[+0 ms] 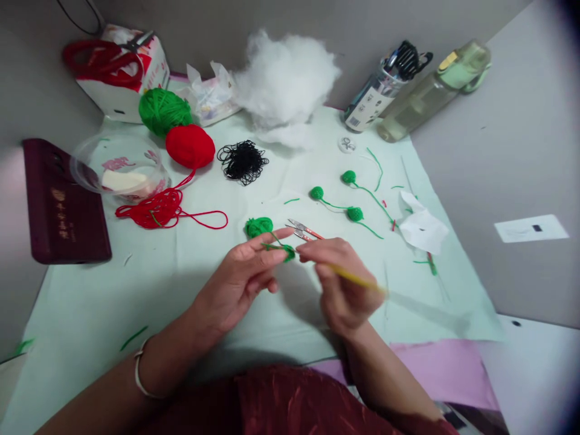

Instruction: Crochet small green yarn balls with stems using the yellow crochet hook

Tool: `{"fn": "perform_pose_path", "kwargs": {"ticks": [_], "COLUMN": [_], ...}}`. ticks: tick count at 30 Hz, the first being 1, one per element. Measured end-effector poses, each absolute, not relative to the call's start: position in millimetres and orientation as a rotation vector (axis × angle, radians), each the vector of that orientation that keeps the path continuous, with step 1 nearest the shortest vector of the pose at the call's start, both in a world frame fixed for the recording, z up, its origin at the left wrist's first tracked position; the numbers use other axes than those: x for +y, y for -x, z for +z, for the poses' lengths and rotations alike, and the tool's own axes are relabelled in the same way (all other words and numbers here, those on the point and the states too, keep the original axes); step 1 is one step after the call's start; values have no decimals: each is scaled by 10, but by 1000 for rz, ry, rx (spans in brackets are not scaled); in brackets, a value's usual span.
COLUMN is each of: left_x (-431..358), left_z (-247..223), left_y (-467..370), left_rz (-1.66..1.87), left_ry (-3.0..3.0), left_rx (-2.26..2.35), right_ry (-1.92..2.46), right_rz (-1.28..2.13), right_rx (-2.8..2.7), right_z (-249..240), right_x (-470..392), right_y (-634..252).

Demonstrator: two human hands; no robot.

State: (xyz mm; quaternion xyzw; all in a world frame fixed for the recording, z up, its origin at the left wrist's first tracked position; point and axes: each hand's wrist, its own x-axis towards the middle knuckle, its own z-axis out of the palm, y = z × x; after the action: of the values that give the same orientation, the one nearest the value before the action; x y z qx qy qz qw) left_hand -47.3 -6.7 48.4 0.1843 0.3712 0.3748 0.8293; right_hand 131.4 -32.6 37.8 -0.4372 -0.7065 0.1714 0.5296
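Observation:
Pinched in my left hand [244,269] is a small green crochet piece [289,252], with green yarn running over the raised index finger. My right hand [347,284] grips a yellow-handled crochet hook [356,278], its tip end close to the piece; the exact contact is too small to tell. Just beyond my left fingers lies a small ball of green yarn [259,227]. Snips with orange handles [304,229] rest behind my fingertips. Several finished-looking green crochet balls [355,214] with yarn tails lie to the right.
Red yarn [190,146], a green skein [165,112], black cord [243,162] and white stuffing [290,81] sit toward the back. At left are a clear tub [79,166] and a maroon case [67,211]. A pen holder [371,99], bottle [421,99] and paper scrap [423,225] are at right.

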Motion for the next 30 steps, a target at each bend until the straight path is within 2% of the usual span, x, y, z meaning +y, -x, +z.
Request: {"fn": "perform_pose_path", "kwargs": {"ticks": [3,5,11,14,21,30], "left_x": [-61,-76,-101,-64,-42,-99], "left_z": [500,506,490,485,489,480], "left_y": [483,472,407,414,456,456], "left_rz": [882,885,930,846,917,898], "left_ry": [-463,-560,-556,-441,-473,-692], "left_rx": [821,823,860,803,861,929], "right_ry": [1030,1004,1046,1063,1000,1040], "right_rz": [765,843,486,331,860,1063], "right_rx": [-1354,-1342,-1640,-1770,-1313,-1185], "right_z": [384,382,347,350,384,349], "right_x": [-253,-220,-294,-324,-211,-205], "right_y": [-1280,-1246,-1214,-1254,-1271,-1292]}}
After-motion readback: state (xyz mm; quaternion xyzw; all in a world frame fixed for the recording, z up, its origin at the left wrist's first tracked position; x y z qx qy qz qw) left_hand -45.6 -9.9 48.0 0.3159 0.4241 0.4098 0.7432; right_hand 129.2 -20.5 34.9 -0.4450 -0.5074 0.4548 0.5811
